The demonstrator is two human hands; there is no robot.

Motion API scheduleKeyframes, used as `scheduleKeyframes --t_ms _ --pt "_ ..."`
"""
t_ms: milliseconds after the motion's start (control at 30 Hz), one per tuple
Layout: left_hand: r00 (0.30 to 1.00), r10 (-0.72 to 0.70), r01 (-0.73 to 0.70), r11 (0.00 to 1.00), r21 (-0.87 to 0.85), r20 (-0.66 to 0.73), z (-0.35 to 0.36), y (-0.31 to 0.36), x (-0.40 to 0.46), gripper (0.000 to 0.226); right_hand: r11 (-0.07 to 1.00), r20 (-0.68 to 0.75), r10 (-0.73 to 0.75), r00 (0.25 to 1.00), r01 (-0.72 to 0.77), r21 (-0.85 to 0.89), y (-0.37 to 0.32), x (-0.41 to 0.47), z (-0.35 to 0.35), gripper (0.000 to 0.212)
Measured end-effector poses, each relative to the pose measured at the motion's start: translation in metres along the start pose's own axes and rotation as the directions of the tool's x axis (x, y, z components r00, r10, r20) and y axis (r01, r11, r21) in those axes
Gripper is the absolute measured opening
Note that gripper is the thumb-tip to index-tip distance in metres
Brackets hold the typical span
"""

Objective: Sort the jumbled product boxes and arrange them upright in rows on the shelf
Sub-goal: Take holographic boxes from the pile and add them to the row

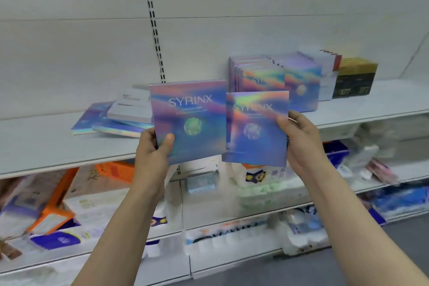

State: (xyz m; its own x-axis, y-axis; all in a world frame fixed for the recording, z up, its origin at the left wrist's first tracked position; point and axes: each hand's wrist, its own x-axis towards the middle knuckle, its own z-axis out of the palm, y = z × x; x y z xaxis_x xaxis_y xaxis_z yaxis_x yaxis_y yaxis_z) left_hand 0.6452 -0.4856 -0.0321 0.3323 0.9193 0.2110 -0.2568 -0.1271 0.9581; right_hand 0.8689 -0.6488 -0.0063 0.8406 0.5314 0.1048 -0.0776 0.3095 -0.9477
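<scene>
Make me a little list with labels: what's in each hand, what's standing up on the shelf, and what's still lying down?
left hand: holds one shiny SYRINX box
right hand: holds another SYRINX box
standing on shelf: row of shiny boxes, white boxes, black-and-gold boxes
lying flat: small pile of boxes, left of the hands

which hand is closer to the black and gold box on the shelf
Right. The right hand, holding a holographic box, is below-left of the black and gold box; the left hand is much farther left.
</scene>
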Motion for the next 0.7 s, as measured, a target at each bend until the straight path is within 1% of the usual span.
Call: scheduleKeyframes --t_ms 67,133,233,300,400,467,500,600,633,700 --pt "1.0 0.0 0.0 1.0 -0.006 0.012 0.018 -0.008 0.012 0.011 1.0 -0.03 -0.004 1.0 0.004 0.009 0.0 0.026 -0.015 0.034" --pt "1.0 0.002 -0.001 1.0 -0.007 0.024 0.037 -0.016 0.025 0.013 1.0 -0.041 -0.01 0.999 0.01 0.001 -0.001 0.056 -0.029 0.028" --pt "1.0 0.004 -0.003 1.0 -0.02 0.029 0.07 -0.023 0.045 0.025 0.999 -0.002 -0.02 1.0 0.02 -0.041 -0.003 0.102 -0.042 0.02" --pt "1.0 0.011 -0.01 0.999 -0.031 0.022 0.093 -0.025 0.057 0.025 0.998 0.039 -0.043 0.998 0.045 -0.053 -0.003 0.131 -0.044 0.016" --pt "1.0 0.01 -0.009 0.998 -0.057 0.024 0.127 -0.024 0.075 0.025 0.993 0.084 -0.064 0.994 0.071 -0.09 0.001 0.17 -0.04 0.021" --pt "1.0 0.013 -0.012 0.999 -0.046 0.026 0.146 -0.022 0.086 0.024 0.983 0.087 -0.074 0.993 0.087 -0.162 0.005 0.189 -0.039 0.026" --pt "1.0 0.013 -0.012 0.999 -0.036 0.028 0.155 -0.021 0.09 0.023 0.968 0.088 -0.093 0.992 0.11 -0.227 0.009 0.197 -0.04 0.027" --pt "1.0 0.002 -0.001 1.0 -0.027 0.031 0.181 -0.024 0.096 0.016 0.867 0.102 -0.175 0.979 0.202 -0.456 0.017 0.215 -0.046 0.028" --pt "0.999 -0.005 0.006 1.0 -0.02 0.033 0.189 -0.025 0.096 0.015 0.837 0.089 -0.195 0.977 0.213 -0.504 0.017 0.219 -0.049 0.029" --pt "0.999 -0.021 0.021 1.0 0.003 0.041 0.204 -0.028 0.094 0.017 0.83 0.027 -0.242 0.97 0.221 -0.512 0.014 0.226 -0.056 0.031"
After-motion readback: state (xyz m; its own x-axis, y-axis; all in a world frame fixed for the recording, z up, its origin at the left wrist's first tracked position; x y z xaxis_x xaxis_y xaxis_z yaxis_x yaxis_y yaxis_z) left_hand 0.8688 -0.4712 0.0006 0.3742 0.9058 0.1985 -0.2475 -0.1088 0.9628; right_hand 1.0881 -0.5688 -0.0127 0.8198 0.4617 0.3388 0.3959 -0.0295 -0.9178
